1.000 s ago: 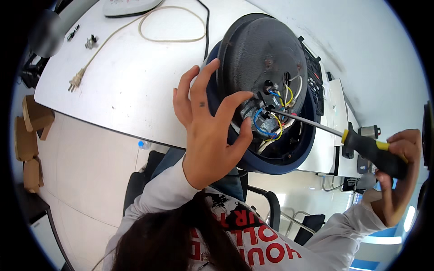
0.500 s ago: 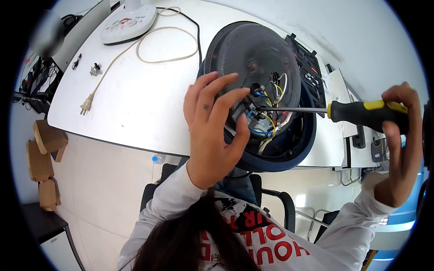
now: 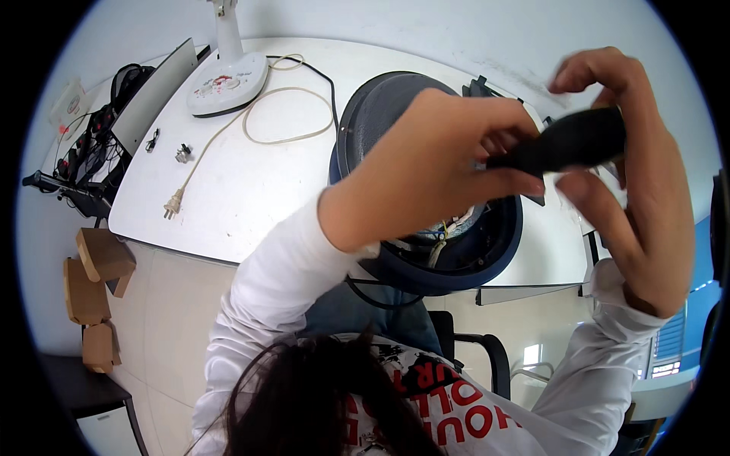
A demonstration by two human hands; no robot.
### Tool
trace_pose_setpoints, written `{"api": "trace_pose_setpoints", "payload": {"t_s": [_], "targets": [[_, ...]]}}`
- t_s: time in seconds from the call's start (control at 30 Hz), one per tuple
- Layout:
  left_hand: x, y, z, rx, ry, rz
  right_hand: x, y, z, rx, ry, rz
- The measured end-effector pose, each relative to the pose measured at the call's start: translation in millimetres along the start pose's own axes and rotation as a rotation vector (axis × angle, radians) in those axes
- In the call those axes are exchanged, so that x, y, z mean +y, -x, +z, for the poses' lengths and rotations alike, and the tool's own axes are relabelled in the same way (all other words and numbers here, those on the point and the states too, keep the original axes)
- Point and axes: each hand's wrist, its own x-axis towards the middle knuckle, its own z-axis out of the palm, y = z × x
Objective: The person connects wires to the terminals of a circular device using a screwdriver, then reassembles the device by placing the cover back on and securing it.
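Spreading beneath both hands, the white bench (image 3: 228, 201) carries a round appliance with a dark blue shell (image 3: 498, 262), which sits under the left hand (image 3: 449, 144) and is partly hidden by it. A grey domed piece (image 3: 372, 125) shows beyond the left wrist; it looks stiff and rather heavy, so its outer rim seems the sound place to take hold. Well to the left of that hand stands a white base (image 3: 228, 87), with smooth sides that are probably slippery. In front of the right palm is the black handle of a screwdriver (image 3: 578, 140), and the left hand is clamped on its narrower end, fingers and thumb together; the shaft does not show. The right hand (image 3: 646, 175) curves around the wider end with its thumb and forefinger apart, and I cannot tell whether it bears on the handle. The screwdriver should be light, rigid and easy to grip along its thick middle. Left of the left hand, a beige cord (image 3: 281, 142) lies looped, likely limp, and is best picked up by its plug (image 3: 173, 204). Below the left hand, thin wires (image 3: 439, 247) emerge inside the shell; they look soft and fragile, better left unpulled.
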Motion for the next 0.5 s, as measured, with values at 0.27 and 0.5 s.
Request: {"api": "trace_pose_setpoints", "payload": {"t_s": [0.27, 0.5], "targets": [[5.8, -16.9, -26.0, -0.374, 0.287, -0.245, 26.0, -0.1, -8.4, -0.118, -0.375, -0.075], [17.3, 2.0, 11.7, -0.126, 0.257, -0.112, 15.3, 9.2, 3.1, -0.010, -0.250, 0.060]]}}
